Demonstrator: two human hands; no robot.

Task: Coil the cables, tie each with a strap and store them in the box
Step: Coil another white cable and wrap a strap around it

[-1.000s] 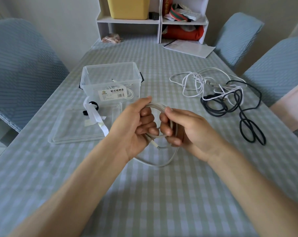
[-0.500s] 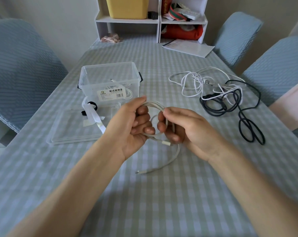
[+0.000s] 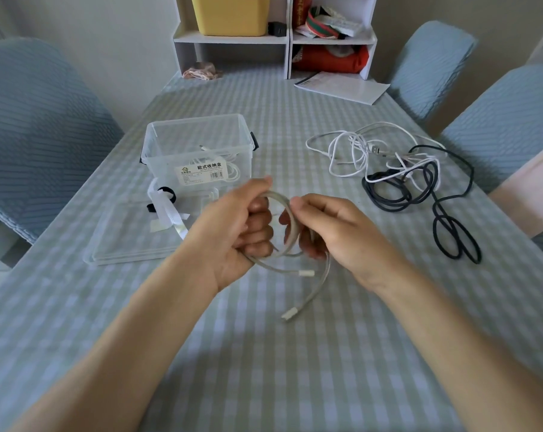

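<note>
above the checked blue-grey desk [image 3: 295, 369], the left hand [image 3: 235, 232] grips a coiled pale grey cable [image 3: 290, 227] in curled fingers while the right hand [image 3: 332, 232] pinches the coil's other side, two plug ends dangling below. the clear plastic storage box [image 3: 198, 151] sits behind the left hand, its flat lid [image 3: 129, 241] in front of it under white and black straps [image 3: 165, 207]. a tangle of white and black cables [image 3: 401, 173] lies well to the right.

Pale grey cable [image 3: 290, 227], checked blue-green tablecloth [image 3: 295, 369], yellow bin [image 3: 229, 14].

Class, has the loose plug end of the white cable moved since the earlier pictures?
Yes: the plug end has swung right, away from the lid.
</note>
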